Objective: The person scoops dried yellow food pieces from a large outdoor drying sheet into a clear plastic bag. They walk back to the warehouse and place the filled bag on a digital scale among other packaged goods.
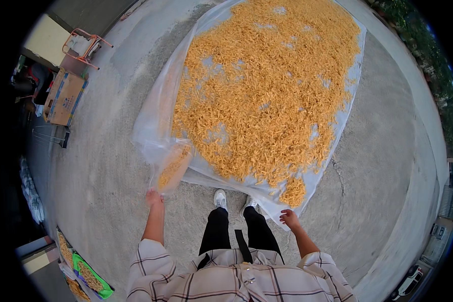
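A large translucent plastic sheet (153,121) lies on the concrete, thickly spread with small yellow-orange dried strips (267,95). Its left edge is lifted and folded inward, with some strips showing through the fold. At the sheet's near left corner, my left hand (155,198) is closed on the plastic. My right hand (289,219) hovers by the near right corner, fingers apart and slightly bent, with nothing visible in them. A small heap of strips (292,193) sits just beyond that hand. Whether my right fingertips touch the sheet I cannot tell.
My shoes (220,199) stand at the sheet's near edge. On the left are an orange-framed chair (83,46), a cardboard box (65,98) and a small rack (53,136). Filled bags (91,276) lie at lower left. A white car (408,281) is at far lower right.
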A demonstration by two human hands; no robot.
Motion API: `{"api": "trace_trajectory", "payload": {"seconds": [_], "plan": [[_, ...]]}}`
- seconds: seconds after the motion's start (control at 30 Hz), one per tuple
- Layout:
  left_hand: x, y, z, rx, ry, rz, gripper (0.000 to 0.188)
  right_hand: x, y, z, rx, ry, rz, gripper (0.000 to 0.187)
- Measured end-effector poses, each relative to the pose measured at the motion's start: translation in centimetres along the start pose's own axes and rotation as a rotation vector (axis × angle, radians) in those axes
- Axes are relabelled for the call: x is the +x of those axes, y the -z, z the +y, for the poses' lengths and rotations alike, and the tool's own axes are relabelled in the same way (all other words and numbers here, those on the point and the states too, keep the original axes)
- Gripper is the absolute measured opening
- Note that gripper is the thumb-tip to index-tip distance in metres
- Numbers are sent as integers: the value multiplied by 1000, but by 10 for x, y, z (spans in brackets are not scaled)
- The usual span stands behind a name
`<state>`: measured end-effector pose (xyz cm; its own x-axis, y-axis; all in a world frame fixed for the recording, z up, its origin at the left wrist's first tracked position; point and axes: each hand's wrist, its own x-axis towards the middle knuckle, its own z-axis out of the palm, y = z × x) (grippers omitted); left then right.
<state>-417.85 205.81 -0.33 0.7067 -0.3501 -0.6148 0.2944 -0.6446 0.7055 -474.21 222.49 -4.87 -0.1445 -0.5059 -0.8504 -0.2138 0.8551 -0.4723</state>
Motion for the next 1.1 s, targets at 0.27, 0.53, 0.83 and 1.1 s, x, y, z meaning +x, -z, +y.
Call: {"api": "trace_trajectory", "payload": {"seconds": [0.27,0.53,0.83,1.1], "plan": [[-23,-69,-107,224,222,-202,21,49,35,-6,-117,69,7,23],[-51,-136,-128,290,209,-604,15,150,8,33,-460,194,200,34],[4,-206,-185,590,195,-1375,9,330,-34,8,-492,494,331,89],[95,-250,-182,500,133,-1482,16,490,-12,-3,-534,409,481,122]]}}
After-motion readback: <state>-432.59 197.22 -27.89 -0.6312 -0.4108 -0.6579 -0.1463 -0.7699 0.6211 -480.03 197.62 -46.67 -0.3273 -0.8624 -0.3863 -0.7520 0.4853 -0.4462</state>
